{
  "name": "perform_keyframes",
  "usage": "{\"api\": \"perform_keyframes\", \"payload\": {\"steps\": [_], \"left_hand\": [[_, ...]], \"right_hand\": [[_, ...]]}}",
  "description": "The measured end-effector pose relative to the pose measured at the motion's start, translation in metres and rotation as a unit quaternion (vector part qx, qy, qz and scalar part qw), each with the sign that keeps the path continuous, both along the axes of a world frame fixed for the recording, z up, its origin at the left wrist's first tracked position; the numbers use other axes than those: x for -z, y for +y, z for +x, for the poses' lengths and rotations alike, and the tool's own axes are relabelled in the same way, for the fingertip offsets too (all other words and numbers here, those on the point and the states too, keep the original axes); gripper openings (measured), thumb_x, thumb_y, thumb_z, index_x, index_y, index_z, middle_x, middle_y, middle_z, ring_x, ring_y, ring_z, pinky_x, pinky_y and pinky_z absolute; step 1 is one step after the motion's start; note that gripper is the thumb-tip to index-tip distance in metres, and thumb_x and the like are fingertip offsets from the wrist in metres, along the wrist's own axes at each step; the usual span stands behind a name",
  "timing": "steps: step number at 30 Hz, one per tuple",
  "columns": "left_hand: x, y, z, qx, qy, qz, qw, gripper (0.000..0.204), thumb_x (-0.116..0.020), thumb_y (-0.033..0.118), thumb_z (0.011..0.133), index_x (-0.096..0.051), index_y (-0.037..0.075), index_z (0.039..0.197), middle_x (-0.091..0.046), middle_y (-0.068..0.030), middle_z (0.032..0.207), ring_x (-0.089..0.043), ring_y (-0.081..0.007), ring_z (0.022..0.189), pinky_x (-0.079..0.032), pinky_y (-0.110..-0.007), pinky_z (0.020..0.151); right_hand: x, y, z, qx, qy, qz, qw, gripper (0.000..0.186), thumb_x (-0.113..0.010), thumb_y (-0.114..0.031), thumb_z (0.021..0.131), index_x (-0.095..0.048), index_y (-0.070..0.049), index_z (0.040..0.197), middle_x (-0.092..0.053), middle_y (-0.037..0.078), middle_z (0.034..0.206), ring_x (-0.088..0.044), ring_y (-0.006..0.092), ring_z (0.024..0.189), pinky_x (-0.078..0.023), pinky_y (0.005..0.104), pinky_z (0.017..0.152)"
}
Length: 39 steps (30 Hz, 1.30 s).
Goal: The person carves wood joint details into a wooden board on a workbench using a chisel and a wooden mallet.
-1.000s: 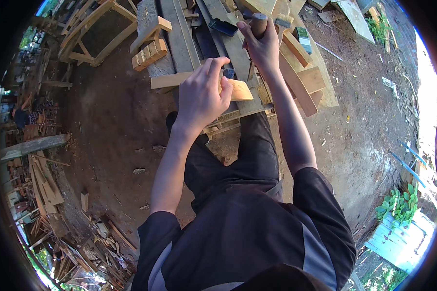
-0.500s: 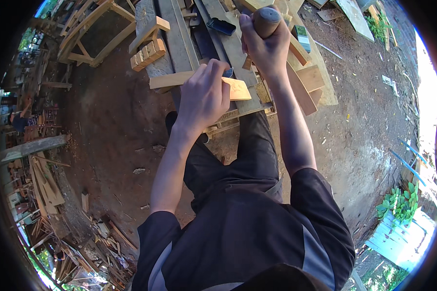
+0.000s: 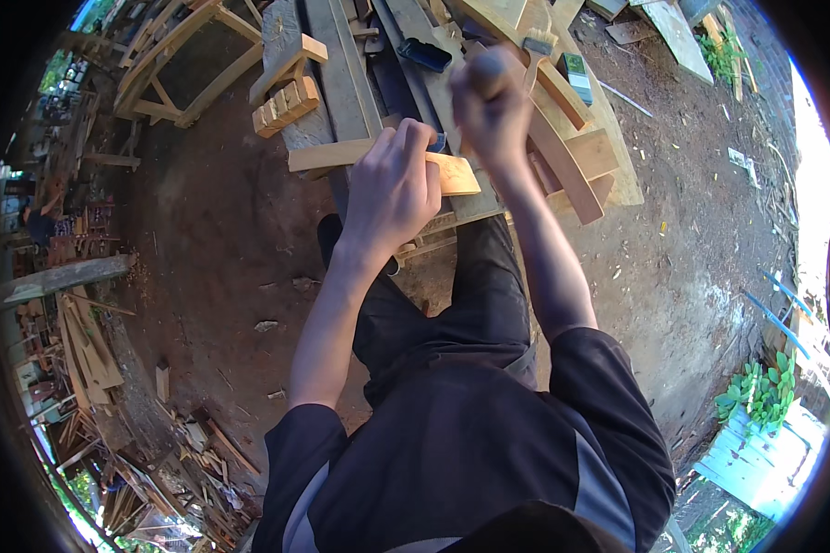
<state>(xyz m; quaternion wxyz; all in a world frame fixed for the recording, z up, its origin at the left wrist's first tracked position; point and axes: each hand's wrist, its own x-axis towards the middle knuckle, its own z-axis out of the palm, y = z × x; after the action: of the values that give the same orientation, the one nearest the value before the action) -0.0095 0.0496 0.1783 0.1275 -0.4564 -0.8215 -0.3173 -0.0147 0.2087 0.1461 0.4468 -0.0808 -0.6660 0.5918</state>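
My left hand [image 3: 398, 180] is closed in a fist over a pale wooden piece [image 3: 458, 175] at the bench's near end. At its curled index finger shows the blue end of a small tool [image 3: 437, 143]; the rest is hidden by the fingers. My right hand [image 3: 500, 120], smeared by motion, is up to the right of it, wrapped round a thick, round-ended wooden handle [image 3: 489, 74]. What lies at the handle's lower end is hidden behind the hand.
The plank bench [image 3: 337, 69] carries a black tray [image 3: 424, 54], notched wood blocks [image 3: 286, 106], a paintbrush [image 3: 538, 44], a green-and-white box [image 3: 575, 76] and curved boards [image 3: 567, 170]. A wooden frame [image 3: 214, 101] stands left. Scrap wood [image 3: 207, 447] lies lower left.
My right hand has swung a little down and leftward with the wooden handle and is now blurred; the paintbrush behind it shows more fully. My left hand stays at the pale wooden piece.
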Motion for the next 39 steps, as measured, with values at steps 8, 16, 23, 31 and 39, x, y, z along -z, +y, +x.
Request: {"api": "perform_keyframes", "payload": {"steps": [8,16,23,31,39], "left_hand": [[-0.002,-0.003,0.002,-0.015,0.013,-0.027,0.999,0.025,-0.063,0.003,0.083,-0.049,0.005,0.104,-0.057,-0.0107,0.096,-0.060,-0.0318,0.085,-0.052,-0.046,0.072],[-0.003,-0.001,-0.002,-0.033,0.010,-0.040,0.999,0.024,-0.062,0.005,0.084,-0.049,0.006,0.104,-0.058,-0.0098,0.094,-0.062,-0.0316,0.083,-0.054,-0.046,0.072],[-0.002,0.003,0.001,-0.034,0.002,-0.029,0.999,0.023,-0.060,0.004,0.084,-0.049,0.006,0.103,-0.058,-0.0107,0.093,-0.062,-0.0317,0.085,-0.053,-0.046,0.071],[-0.006,0.000,-0.002,-0.055,-0.009,-0.022,0.998,0.022,-0.057,0.000,0.086,-0.050,0.004,0.105,-0.060,-0.0177,0.084,-0.064,-0.0391,0.082,-0.050,-0.050,0.073],[0.006,0.002,-0.008,-0.067,-0.004,-0.039,0.997,0.023,-0.057,0.001,0.087,-0.048,0.005,0.107,-0.062,-0.0180,0.084,-0.065,-0.0393,0.082,-0.051,-0.051,0.072]], "right_hand": [[-0.050,0.011,-0.002,-0.005,0.121,0.021,0.992,0.017,-0.067,-0.007,0.094,-0.059,-0.004,0.080,-0.056,0.000,0.056,-0.054,0.0066,0.046,-0.040,0.0227,0.042],[-0.008,0.010,0.003,0.014,0.054,0.027,0.998,0.017,-0.072,-0.009,0.085,-0.056,-0.003,0.083,-0.058,0.006,0.067,-0.055,0.0096,0.060,-0.049,0.0280,0.061],[0.000,0.003,0.011,0.027,0.034,0.022,0.999,0.016,-0.072,-0.010,0.087,-0.057,-0.005,0.084,-0.060,0.004,0.066,-0.058,0.0107,0.060,-0.048,0.0286,0.058],[-0.043,0.003,0.018,0.017,0.146,-0.054,0.988,0.015,-0.074,-0.007,0.084,-0.059,-0.002,0.084,-0.061,0.004,0.070,-0.061,0.0119,0.063,-0.049,0.0273,0.060],[-0.020,0.007,0.017,0.049,0.075,0.073,0.993,0.018,-0.075,-0.009,0.085,-0.058,-0.003,0.082,-0.060,0.004,0.068,-0.059,0.0123,0.061,-0.048,0.0268,0.059]]}}
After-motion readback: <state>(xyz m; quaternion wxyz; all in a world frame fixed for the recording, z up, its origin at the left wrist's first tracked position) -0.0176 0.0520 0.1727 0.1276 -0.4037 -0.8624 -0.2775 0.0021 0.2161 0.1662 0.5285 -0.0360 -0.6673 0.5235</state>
